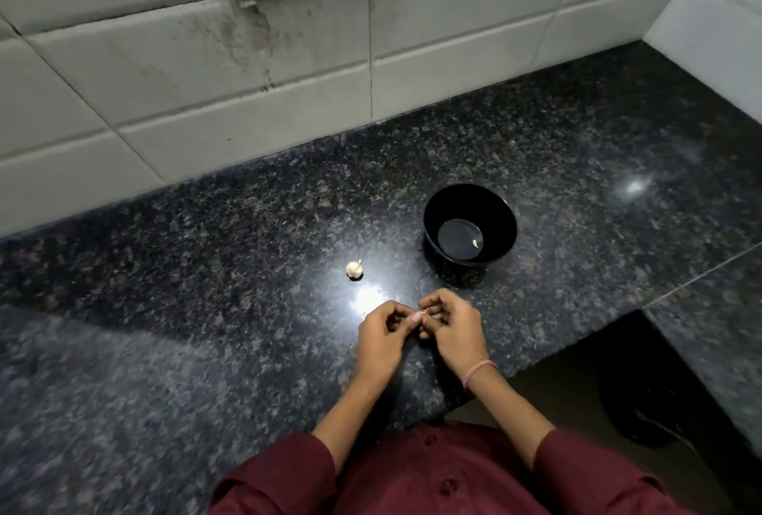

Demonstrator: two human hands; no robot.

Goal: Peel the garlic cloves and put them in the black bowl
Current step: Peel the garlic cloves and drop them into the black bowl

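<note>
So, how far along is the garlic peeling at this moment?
Done: one peeled clove lies in the black bowl. In hand: the left hand and right hand pinch a second clove between them, above the counter. Left: that clove, and the garlic bulb lying on the counter left of the bowl.

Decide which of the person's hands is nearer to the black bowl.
Right. The right hand is on the person's side of the black bowl, close to it; the left hand is farther to the left. Both pinch one garlic clove.
</note>
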